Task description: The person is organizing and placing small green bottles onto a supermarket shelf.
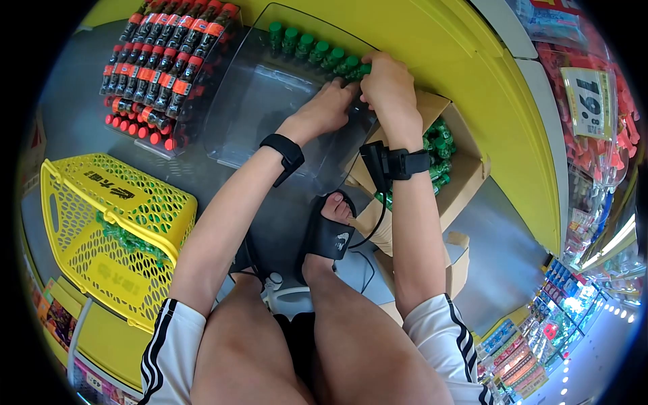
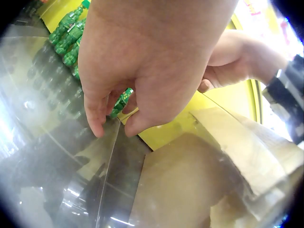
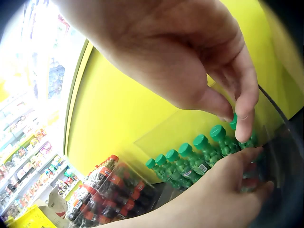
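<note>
Fingers of the right hand (image 1: 391, 88) are pinched around the green cap of the end bottle (image 3: 233, 121), in the row nearest the cardboard box (image 1: 466, 196). Beside it, the left hand (image 1: 320, 111) reaches in lower with its fingers bent close to that same bottle; from where I stand, I can't tell whether they grasp it or merely steady it.

The other green bottles (image 1: 305, 46) stand side by side in one line inside the clear bin (image 1: 236, 101), along the side by the yellow panel (image 1: 432, 47). Much of the bin's floor is bare, so I'd judge this to be an early stage of filling it: squaring up the last bottle of the first row. More green bottles lie jumbled in the box, and others (image 1: 135, 243) sit in the yellow basket (image 1: 162, 202). Across from it, a rack of red-capped bottles (image 1: 162, 54) is packed in tidy tiers.

What's called for next, I'd say, is to get that end bottle upright and snug against its neighbour, then let go of the cap gently, without nudging the line. After that, a fresh bottle from the box could begin a second row.
</note>
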`<control>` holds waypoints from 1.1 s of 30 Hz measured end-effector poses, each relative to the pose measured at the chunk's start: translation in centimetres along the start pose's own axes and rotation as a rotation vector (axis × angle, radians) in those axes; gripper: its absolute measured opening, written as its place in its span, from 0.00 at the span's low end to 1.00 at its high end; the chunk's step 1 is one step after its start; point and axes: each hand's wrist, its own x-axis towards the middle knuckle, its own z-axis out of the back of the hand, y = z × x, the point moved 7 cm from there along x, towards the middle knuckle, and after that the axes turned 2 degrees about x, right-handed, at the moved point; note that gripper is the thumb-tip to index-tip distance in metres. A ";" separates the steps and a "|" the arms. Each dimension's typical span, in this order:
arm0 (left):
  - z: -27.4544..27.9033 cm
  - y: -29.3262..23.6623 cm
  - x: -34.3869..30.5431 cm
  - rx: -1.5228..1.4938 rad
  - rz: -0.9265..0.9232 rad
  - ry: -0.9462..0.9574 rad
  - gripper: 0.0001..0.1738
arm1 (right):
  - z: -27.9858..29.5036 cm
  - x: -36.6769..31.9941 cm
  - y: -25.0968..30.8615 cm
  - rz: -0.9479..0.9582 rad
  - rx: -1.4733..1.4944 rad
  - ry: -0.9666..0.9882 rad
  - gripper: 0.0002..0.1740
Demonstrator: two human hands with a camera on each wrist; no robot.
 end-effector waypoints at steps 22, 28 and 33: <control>0.9 1.4 1.2 -0.004 -0.014 -0.139 0.23 | 0.1 0.0 -0.4 -0.020 0.111 -0.003 0.18; 1.4 1.3 1.3 0.044 -0.008 -0.145 0.27 | 0.0 0.0 -0.4 -0.029 0.103 0.004 0.18; 1.4 1.9 0.5 0.030 -0.069 -0.241 0.20 | -0.3 0.4 -0.6 -0.044 0.098 0.029 0.19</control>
